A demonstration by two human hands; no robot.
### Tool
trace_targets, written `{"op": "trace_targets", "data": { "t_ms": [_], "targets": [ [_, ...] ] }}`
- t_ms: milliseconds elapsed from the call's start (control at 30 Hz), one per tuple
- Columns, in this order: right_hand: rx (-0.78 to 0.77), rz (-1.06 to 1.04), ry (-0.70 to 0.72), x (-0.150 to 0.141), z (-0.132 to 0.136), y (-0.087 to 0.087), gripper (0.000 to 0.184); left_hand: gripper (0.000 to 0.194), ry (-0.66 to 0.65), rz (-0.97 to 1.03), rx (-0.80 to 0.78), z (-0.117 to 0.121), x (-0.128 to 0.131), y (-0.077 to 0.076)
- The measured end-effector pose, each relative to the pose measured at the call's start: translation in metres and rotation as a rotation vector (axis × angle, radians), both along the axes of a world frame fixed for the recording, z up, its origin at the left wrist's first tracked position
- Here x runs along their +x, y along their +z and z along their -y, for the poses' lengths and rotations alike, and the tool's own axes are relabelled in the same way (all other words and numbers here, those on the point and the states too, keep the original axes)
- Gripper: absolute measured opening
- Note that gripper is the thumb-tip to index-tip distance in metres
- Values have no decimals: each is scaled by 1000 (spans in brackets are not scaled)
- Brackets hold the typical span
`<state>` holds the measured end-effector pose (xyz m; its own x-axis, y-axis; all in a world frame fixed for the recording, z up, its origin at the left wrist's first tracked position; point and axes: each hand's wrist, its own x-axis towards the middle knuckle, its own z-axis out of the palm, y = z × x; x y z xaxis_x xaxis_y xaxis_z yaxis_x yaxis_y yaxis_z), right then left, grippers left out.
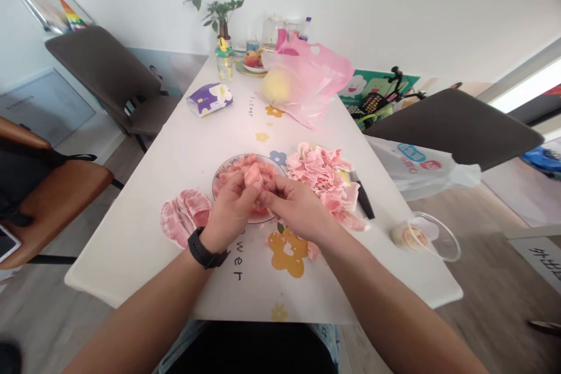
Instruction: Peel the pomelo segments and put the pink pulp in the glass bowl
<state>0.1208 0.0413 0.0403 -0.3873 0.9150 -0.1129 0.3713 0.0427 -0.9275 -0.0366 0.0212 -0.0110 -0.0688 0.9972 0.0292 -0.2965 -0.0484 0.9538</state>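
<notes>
Above a round plate (214, 190) heaped with pink pomelo flesh (228, 173), both my hands meet at one pomelo segment (253, 176). My left hand (232, 203), with a black watch on the wrist, has its fingers closed round that segment. My right hand (293, 201) is closed too, its thumb and forefinger pinching the near side of the same piece. Just left of the plate lies a larger part of the peeled pomelo (184, 215). To the right is a pile of pink peel and membrane (322, 172), with a black-handled knife (363, 196) beside it.
A pink plastic bag (315, 76) with a yellow-green fruit (278, 86) stands farther back, near a tissue pack (209, 99) and a jar (224, 64). A clear plastic tub (432, 236) is near the right edge. Chairs flank the table (144, 198).
</notes>
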Motion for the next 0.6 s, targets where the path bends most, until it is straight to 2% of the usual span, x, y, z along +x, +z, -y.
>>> {"op": "trace_targets", "data": {
  "t_ms": [133, 267, 333, 433, 600],
  "targets": [
    [209, 124, -99, -1, 2, -9, 26, 15, -62, -17, 6, -1, 2, -7],
    [370, 132, -185, -9, 6, -21, 27, 14, 33, -76, 71, -2, 3, -11],
    [349, 90, -234, -13, 7, -25, 28, 16, 74, -93, 70, -2, 3, -11],
    [219, -20, -305, -17, 7, -28, 29, 22, 89, -70, 59, 1, 2, -9],
    [7, -228, -350, -13, 3, -32, 27, 25, -4, -22, 55, 2, 0, -6]
  ]
}}
